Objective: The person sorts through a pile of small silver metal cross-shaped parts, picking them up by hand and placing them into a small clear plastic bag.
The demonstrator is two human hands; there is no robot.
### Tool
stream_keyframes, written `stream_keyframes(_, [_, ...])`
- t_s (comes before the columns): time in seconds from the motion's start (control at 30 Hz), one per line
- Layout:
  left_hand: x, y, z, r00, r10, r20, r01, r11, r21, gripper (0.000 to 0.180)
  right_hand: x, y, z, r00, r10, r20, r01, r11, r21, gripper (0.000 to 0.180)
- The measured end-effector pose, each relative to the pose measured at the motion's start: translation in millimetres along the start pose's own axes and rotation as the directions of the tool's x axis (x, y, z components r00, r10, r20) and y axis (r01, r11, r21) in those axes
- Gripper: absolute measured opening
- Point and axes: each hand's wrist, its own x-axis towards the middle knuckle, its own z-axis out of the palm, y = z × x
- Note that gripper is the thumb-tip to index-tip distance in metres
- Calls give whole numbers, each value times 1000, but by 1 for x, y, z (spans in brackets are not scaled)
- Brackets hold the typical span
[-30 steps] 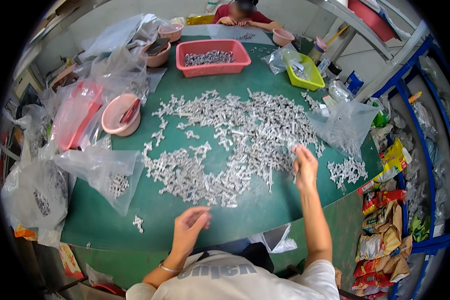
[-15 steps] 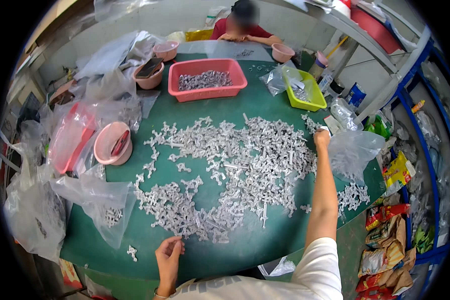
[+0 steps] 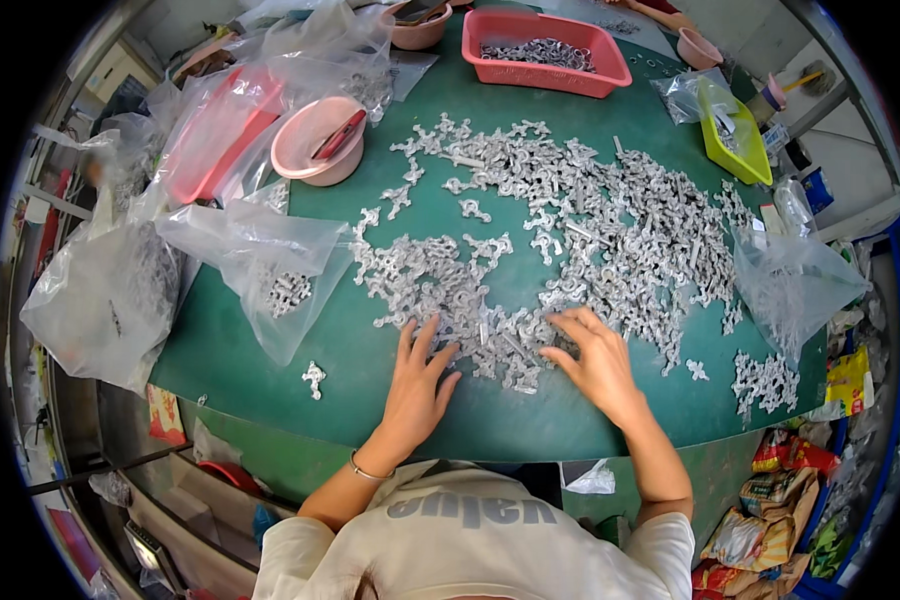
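Both hands lie palm-down on the green worktop [image 3: 300, 350], at the near edge of a wide heap of small silver-grey metal castings [image 3: 570, 230]. The left hand [image 3: 417, 385] has its fingers spread apart and flat, the fingertips touching the nearest castings of the heap; it grips nothing. A thin bracelet [image 3: 366, 470] circles its wrist. The right hand [image 3: 595, 358], just right of the left one, is also open, fingers splayed and slightly curled over the castings, pressing on them rather than clamped on any.

The heap runs from the hands toward the far side of the worktop and spreads widest on the right. One lone casting [image 3: 314, 378] lies apart, to the left of the left hand. Left of the heap sits a clear plastic bag [image 3: 260, 250] with a few castings inside, and farther left a larger crumpled clear bag [image 3: 100, 300] hangs over the worktop's edge. Beyond the heap's left end stands a round pink plastic bowl [image 3: 315, 150]. At the far side of the heap is a rectangular red plastic tray [image 3: 545, 70] holding more metal pieces, and to the right of that a lime-green plastic tray [image 3: 735, 140]. Another clear bag [image 3: 795, 285] rests at the heap's right edge.
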Motion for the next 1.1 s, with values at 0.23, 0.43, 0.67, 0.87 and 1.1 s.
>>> stream_keyframes(0.23, [-14, -2, -6, 998, 44, 49, -43, 999, -33, 34, -4, -11, 29, 999, 39, 25, -31, 966, -257, 23])
stream_keyframes(0.43, [-32, 5, -15, 996, 50, -75, -60, 989, -138, 36, -24, 5, 27, 885, 74, -460, -76, 997, 13, 12])
stream_keyframes(0.67, [-26, 36, -26, 994, 72, -80, -104, 822, -560, 42, -46, -48, 23, 748, 662, -53, -226, 329, 917, 14])
stream_keyframes(0.87, [-25, 62, -37, 946, 192, -260, -314, 735, -600, 30, -67, -90, 20, 831, 556, -13, -161, 263, 951, 12])
stream_keyframes(1.1, [-34, 68, -45, 984, 28, -176, -164, 530, -832, 14, -78, -116, 3, 874, 432, -222, -86, 589, 804, 14])
